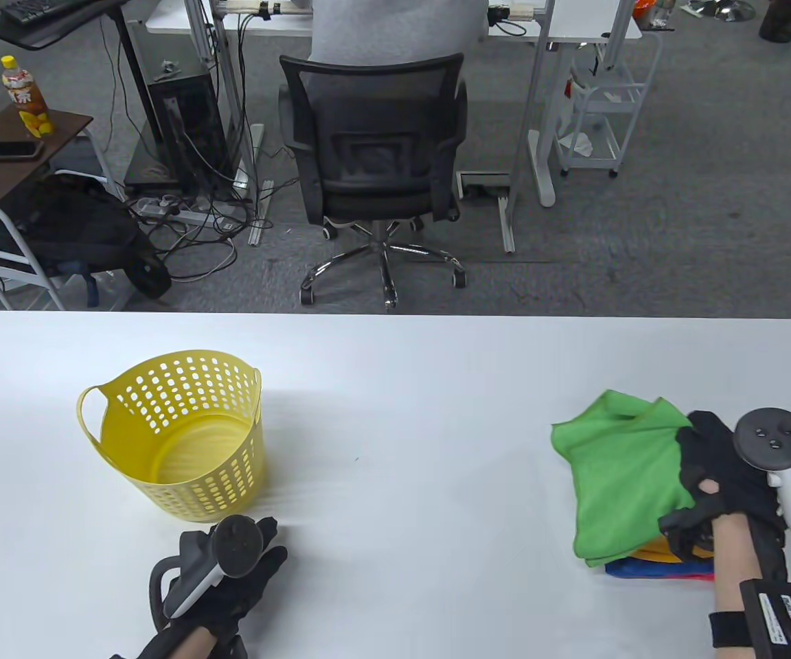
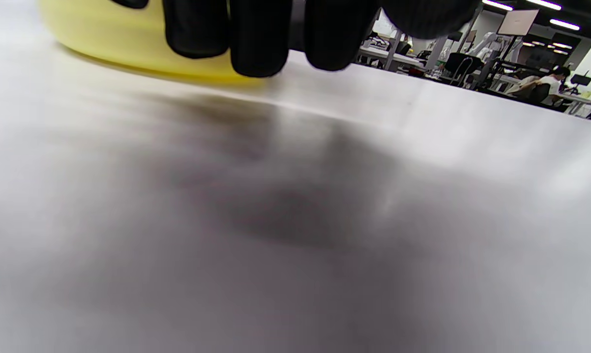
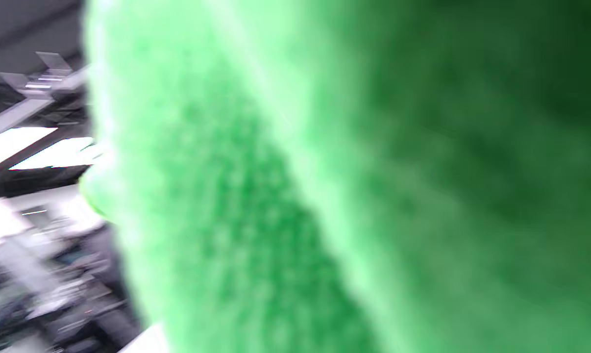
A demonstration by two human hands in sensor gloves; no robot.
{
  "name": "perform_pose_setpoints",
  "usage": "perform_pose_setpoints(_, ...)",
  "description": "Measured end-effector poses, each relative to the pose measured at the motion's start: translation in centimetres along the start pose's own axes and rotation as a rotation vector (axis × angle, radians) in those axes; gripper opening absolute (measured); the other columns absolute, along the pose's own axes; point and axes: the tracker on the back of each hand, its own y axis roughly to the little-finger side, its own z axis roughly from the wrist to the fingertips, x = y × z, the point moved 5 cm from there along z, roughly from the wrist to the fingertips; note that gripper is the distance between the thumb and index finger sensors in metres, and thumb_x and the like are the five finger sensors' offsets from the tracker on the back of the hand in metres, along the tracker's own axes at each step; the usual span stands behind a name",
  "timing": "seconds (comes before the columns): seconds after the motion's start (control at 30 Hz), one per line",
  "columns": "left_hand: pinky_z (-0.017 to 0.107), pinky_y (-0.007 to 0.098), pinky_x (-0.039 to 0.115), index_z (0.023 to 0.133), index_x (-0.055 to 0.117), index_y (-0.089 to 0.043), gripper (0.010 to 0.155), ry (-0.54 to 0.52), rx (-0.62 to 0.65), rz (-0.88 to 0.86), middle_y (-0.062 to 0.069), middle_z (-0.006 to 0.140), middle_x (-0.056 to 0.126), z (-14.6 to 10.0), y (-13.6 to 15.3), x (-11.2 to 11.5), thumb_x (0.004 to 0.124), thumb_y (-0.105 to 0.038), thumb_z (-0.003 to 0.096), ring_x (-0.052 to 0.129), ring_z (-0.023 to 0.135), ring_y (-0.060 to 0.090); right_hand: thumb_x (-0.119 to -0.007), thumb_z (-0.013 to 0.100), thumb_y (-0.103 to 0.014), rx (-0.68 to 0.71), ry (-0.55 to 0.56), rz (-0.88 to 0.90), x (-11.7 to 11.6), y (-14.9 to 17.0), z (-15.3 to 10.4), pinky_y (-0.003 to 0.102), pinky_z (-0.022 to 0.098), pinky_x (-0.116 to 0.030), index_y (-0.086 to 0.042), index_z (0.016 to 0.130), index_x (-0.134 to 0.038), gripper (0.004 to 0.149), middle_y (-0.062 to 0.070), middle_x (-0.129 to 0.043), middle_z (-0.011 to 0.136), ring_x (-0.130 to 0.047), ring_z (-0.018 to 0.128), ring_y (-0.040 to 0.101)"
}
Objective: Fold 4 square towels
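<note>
A green towel (image 1: 618, 473) lies on top of a stack of towels at the table's right; yellow, blue (image 1: 643, 569) and red edges show under it. My right hand (image 1: 701, 470) grips the green towel's right edge. The green towel fills the blurred right wrist view (image 3: 354, 196). My left hand (image 1: 258, 559) rests on the table just in front of the yellow basket (image 1: 182, 429), holding nothing. In the left wrist view its fingertips (image 2: 258, 49) hang over the white table with the basket (image 2: 129, 44) behind them.
The yellow perforated basket stands empty on the left of the white table (image 1: 402, 412). Beyond the table's far edge are a black office chair (image 1: 375, 171) and desks.
</note>
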Motion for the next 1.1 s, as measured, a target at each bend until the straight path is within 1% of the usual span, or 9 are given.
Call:
perform_pose_setpoints(0.03, 0.086, 0.059, 0.046, 0.110, 0.066, -0.038, 0.063, 0.005, -0.009, 0.011, 0.003, 0.118, 0.067, 0.1, 0.0, 0.3, 0.065, -0.060, 0.0512, 0.063, 0.113, 0.037, -0.079, 0.052, -0.026, -0.094, 0.052, -0.054, -0.5, 3.0, 0.9, 0.043, 0.029, -0.086, -0.013, 0.095, -0.078, 0.045, 0.023, -0.095, 0.064, -0.098, 0.026, 0.022)
perform_pose_setpoints(0.1, 0.087, 0.059, 0.046, 0.110, 0.065, -0.038, 0.064, 0.015, -0.026, 0.027, 0.002, 0.118, 0.066, 0.4, 0.1, 0.6, 0.065, -0.061, 0.0512, 0.062, 0.113, 0.037, -0.080, 0.052, -0.033, -0.239, 0.017, -0.105, -2.3, 6.9, 1.8, 0.063, 0.062, -0.063, -0.017, 0.110, -0.059, 0.064, 0.029, -0.067, 0.103, -0.083, 0.078, 0.039)
perform_pose_setpoints(0.13, 0.087, 0.059, 0.045, 0.111, 0.064, -0.037, 0.064, 0.023, -0.036, 0.035, 0.003, 0.119, 0.066, 0.6, 0.1, 0.8, 0.065, -0.061, 0.0511, 0.062, 0.113, 0.037, -0.080, 0.052, -0.036, -0.282, -0.021, -0.132, -3.2, 8.2, 2.0, 0.070, 0.067, -0.054, -0.021, 0.112, -0.053, 0.068, 0.029, -0.055, 0.113, -0.069, 0.094, 0.047)
perform_pose_setpoints(0.2, 0.087, 0.059, 0.044, 0.111, 0.063, -0.038, 0.064, 0.034, -0.048, 0.059, 0.002, 0.120, 0.064, 0.8, 0.1, 1.1, 0.065, -0.061, 0.0511, 0.060, 0.114, 0.037, -0.079, 0.051, -0.040, -0.269, -0.016, -0.122, -3.9, 8.8, 2.1, 0.074, 0.070, -0.045, -0.022, 0.114, -0.049, 0.072, 0.026, -0.045, 0.119, -0.057, 0.102, 0.052)
perform_pose_setpoints(0.5, 0.088, 0.060, 0.039, 0.118, 0.042, -0.041, 0.077, -0.001, -0.015, 0.005, 0.001, 0.128, 0.042, -0.4, -1.5, -2.8, 0.061, -0.068, 0.0488, 0.047, 0.120, 0.038, -0.080, 0.047, -0.052, 0.125, -0.007, 0.023, -1.8, -0.5, -3.1, 0.083, 0.063, -0.041, -0.012, 0.115, -0.036, 0.090, 0.032, -0.035, 0.119, -0.043, 0.102, 0.065)
perform_pose_setpoints(0.67, 0.088, 0.060, 0.042, 0.114, 0.048, -0.032, 0.078, -0.090, 0.097, -0.110, 0.003, 0.127, 0.038, -3.1, -3.7, -5.3, 0.058, -0.071, 0.0472, 0.044, 0.119, 0.039, -0.080, 0.047, -0.056, 0.407, -0.252, 0.080, -5.6, -6.3, -10.1, 0.082, 0.062, -0.039, -0.014, 0.115, -0.025, 0.096, 0.035, -0.023, 0.118, -0.034, 0.099, 0.068)
perform_pose_setpoints(0.87, 0.091, 0.059, 0.024, 0.115, 0.008, -0.045, 0.089, -0.032, 0.269, -0.116, -0.002, 0.126, 0.004, -4.0, -6.2, -1.7, 0.053, -0.075, 0.0448, 0.013, 0.122, 0.032, -0.078, 0.047, -0.059, 0.574, -0.572, -0.139, -14.9, -8.7, -18.0, 0.079, 0.060, -0.013, -0.017, 0.111, -0.008, 0.104, 0.034, 0.000, 0.114, -0.002, 0.096, 0.062)
perform_pose_setpoints(0.97, 0.091, 0.057, 0.015, 0.109, -0.004, -0.048, 0.090, 0.009, 0.240, 0.028, -0.005, 0.121, -0.012, -2.7, -5.9, 1.1, 0.051, -0.076, 0.0434, -0.001, 0.120, 0.028, -0.076, 0.046, -0.060, 0.614, -0.541, -0.273, -17.4, -8.3, -18.4, 0.076, 0.056, -0.006, -0.017, 0.109, -0.003, 0.105, 0.033, 0.006, 0.111, 0.006, 0.093, 0.058)
perform_pose_setpoints(1.1, 0.091, 0.057, 0.015, 0.109, -0.003, -0.049, 0.091, 0.039, 0.186, 0.114, -0.006, 0.121, -0.010, -1.4, -4.4, 2.6, 0.051, -0.077, 0.0418, 0.000, 0.121, 0.027, -0.075, 0.044, -0.059, 0.668, -0.458, -0.296, -18.0, -7.3, -17.9, 0.073, 0.055, -0.004, -0.016, 0.109, -0.006, 0.104, 0.032, 0.005, 0.111, 0.006, 0.093, 0.056)
